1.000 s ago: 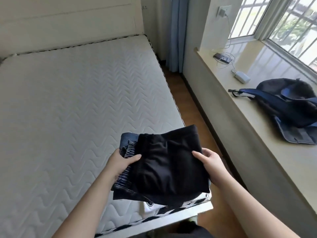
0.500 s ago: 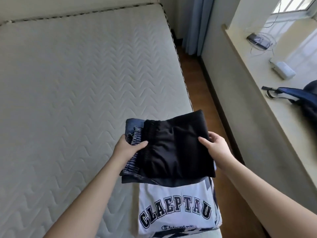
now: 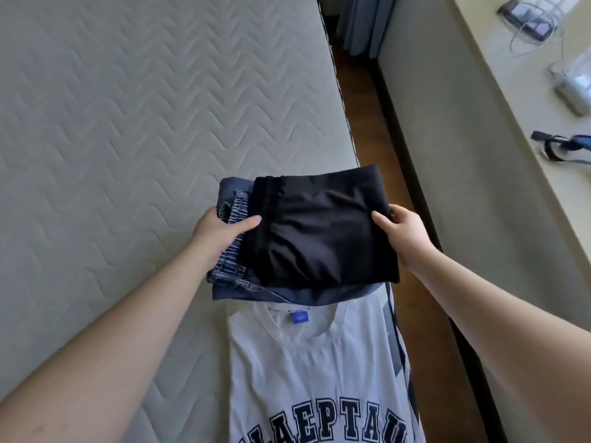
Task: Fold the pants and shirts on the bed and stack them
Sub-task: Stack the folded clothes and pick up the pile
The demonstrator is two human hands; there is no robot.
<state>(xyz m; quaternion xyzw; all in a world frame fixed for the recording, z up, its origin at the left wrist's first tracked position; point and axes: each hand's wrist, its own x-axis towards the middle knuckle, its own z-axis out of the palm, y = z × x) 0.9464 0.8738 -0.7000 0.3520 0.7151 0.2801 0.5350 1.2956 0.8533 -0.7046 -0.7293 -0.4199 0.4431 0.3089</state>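
A stack of folded pants is held above the mattress (image 3: 121,123) near its right edge. Black folded pants (image 3: 329,231) lie on top, and blue denim pants (image 3: 232,266) sit beneath them. My left hand (image 3: 220,233) grips the stack's left side, thumb on top. On the right side my right hand (image 3: 404,233) grips the stack the same way. A white folded shirt (image 3: 307,372) with dark block letters lies flat on the mattress just below the stack, its collar partly covered by it.
A strip of wooden floor (image 3: 383,148) runs along the bed's right edge. Beyond it a low wall carries a wide sill (image 3: 518,100) with a phone (image 3: 527,22), cables, a white adapter (image 3: 575,91) and a bag strap (image 3: 563,148). A blue curtain (image 3: 361,20) hangs at the top.
The view has tilted down and closer. The white lettered shirt, barely visible before, now shows fully below the stack. Both hands keep their grip on the stack.
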